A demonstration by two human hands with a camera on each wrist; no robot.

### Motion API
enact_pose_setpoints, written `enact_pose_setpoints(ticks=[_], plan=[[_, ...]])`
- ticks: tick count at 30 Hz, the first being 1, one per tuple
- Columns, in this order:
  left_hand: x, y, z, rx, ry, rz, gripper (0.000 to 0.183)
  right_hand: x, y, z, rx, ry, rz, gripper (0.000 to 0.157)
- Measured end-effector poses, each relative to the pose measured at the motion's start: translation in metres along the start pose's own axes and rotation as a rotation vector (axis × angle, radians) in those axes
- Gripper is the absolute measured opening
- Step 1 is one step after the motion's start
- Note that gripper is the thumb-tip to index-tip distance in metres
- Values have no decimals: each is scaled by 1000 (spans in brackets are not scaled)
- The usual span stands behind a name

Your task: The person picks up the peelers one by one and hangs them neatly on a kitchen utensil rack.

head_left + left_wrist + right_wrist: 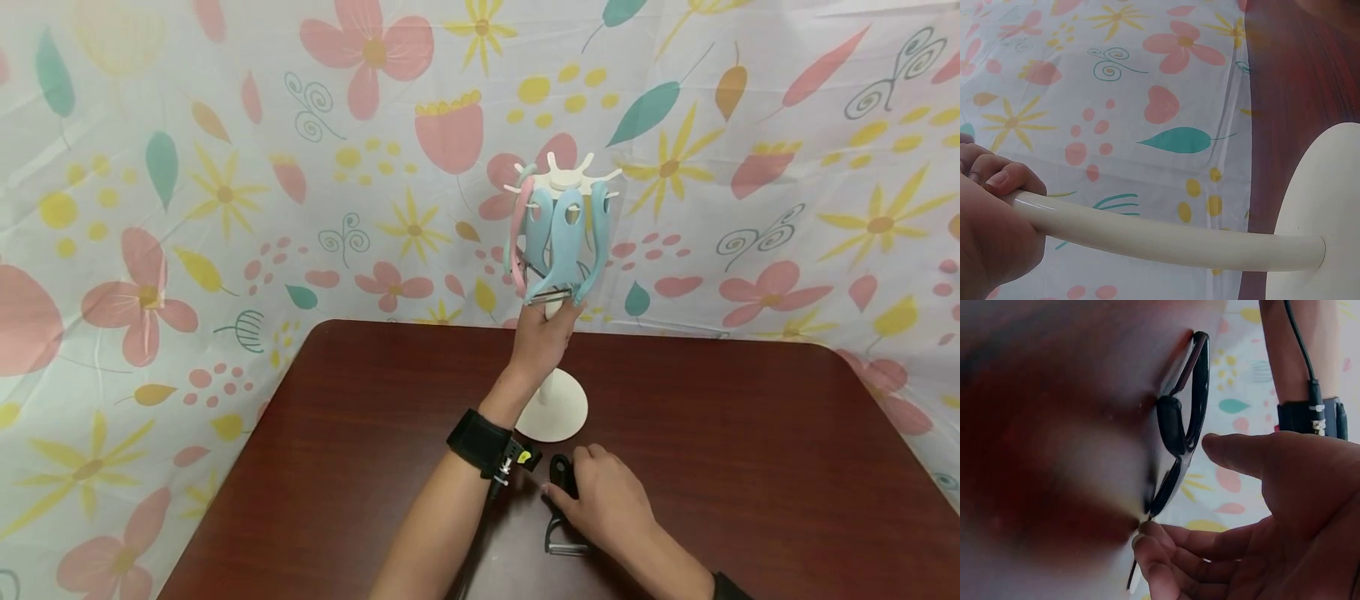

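A cream stand (pixel 553 408) with a round base and a crown of hooks stands on the table, light-blue, pink and green-handled peelers hanging from it. High on its pole (pixel 1147 239), just below a hanging blue peeler (pixel 564 242), my left hand (pixel 543 337) grips with curled fingers. In front of the base lies a black peeler (pixel 561 473), its blade toward me. My right hand (pixel 611 500) is over it, partly hiding it. In the right wrist view the thumb is close beside the black peeler (pixel 1200 387), and the bent fingertips meet the table by its handle end.
The dark red-brown table (pixel 750 450) runs back to a wall covered with a flower-print sheet (pixel 262 167). A black strap with a small device (pixel 483 446) sits on my left wrist, with a cable trailing from it.
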State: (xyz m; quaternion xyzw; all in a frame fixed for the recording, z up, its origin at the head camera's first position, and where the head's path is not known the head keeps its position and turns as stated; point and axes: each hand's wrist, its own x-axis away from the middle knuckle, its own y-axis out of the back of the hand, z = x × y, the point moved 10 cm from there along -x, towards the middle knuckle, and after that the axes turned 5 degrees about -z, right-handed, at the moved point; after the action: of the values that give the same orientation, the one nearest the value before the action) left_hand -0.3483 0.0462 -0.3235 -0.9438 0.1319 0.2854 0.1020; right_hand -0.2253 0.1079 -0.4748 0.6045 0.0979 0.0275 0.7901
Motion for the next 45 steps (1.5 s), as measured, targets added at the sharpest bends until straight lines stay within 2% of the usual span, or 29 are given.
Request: enact_pose_setpoints(ticks=[4, 25, 39, 43, 45], plan=[[0, -1, -1, 1, -11, 4, 48, 1, -5, 0, 18, -16, 28, 67], [-1, -1, -3, 13, -29, -2, 46, 2, -13, -5, -1, -101, 116, 47], [-1, -1, -4, 6, -36, -2, 40, 4, -10, -3, 5, -84, 77, 42], [-1, -1, -4, 8, -35, -3, 44, 4, -8, -2, 8, -76, 64, 40], [-1, 0, 5, 10, -30, -7, 48, 4, -7, -1, 5, -72, 50, 39]])
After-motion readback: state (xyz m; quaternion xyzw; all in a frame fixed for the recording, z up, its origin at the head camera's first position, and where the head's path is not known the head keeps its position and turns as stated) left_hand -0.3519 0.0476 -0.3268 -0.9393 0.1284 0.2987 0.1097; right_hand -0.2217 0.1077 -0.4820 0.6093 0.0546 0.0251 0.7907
